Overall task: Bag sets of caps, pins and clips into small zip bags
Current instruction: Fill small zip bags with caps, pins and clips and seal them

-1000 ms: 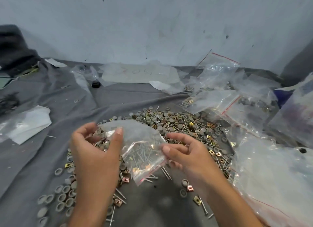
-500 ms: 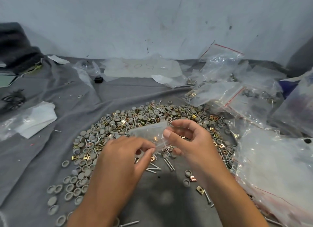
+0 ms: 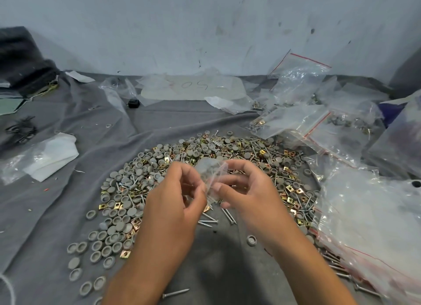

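A small clear zip bag with pins inside hangs upright between my two hands, above the pile. My left hand pinches the bag's left edge with thumb and fingers. My right hand pinches the right edge, thumb near the bag's lower part. Beneath them lies a wide pile of grey caps, metal pins and brass clips on the grey cloth.
Filled and empty zip bags are heaped at the right, with a large clear bag at the near right. A white paper piece lies at the left. A small black object sits at the back. The wall stands behind.
The bag went from flat and wide between my hands to narrow and upright. Both hands moved closer together and rose slightly above the pile.
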Demonstrator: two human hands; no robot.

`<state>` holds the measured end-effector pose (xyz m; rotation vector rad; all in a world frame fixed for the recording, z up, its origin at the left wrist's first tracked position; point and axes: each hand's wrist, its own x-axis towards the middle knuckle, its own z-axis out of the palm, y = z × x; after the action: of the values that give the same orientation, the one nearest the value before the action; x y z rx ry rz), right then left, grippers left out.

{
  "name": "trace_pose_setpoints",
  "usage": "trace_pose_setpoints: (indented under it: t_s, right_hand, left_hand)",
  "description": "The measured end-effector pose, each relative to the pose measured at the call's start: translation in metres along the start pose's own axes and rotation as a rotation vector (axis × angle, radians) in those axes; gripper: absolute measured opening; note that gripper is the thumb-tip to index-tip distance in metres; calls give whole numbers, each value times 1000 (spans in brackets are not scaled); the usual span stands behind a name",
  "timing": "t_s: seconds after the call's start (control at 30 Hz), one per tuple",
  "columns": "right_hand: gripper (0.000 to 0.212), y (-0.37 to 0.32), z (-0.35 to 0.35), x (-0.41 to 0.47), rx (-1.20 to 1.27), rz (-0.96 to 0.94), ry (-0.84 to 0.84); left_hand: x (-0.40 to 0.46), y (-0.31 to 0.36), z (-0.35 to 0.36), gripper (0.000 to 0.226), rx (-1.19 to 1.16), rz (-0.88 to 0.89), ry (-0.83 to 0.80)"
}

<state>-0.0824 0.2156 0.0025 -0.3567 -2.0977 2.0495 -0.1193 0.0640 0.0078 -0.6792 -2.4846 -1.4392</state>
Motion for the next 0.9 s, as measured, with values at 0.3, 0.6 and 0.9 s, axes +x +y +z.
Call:
trace_pose_setpoints:
  t_s: [0.3, 0.6, 0.9]
  right_hand:
    - [21, 4, -7, 2, -249, -21, -115]
    - [12, 33, 4, 1, -1134, -189, -175]
    - [32, 50, 11, 1, -1604, -274, -327]
  left_hand:
    - [5, -7, -15, 28, 270, 53, 219]
    - [6, -11, -17, 32, 269, 87, 203]
    - [6, -11, -13, 36, 327, 52, -10]
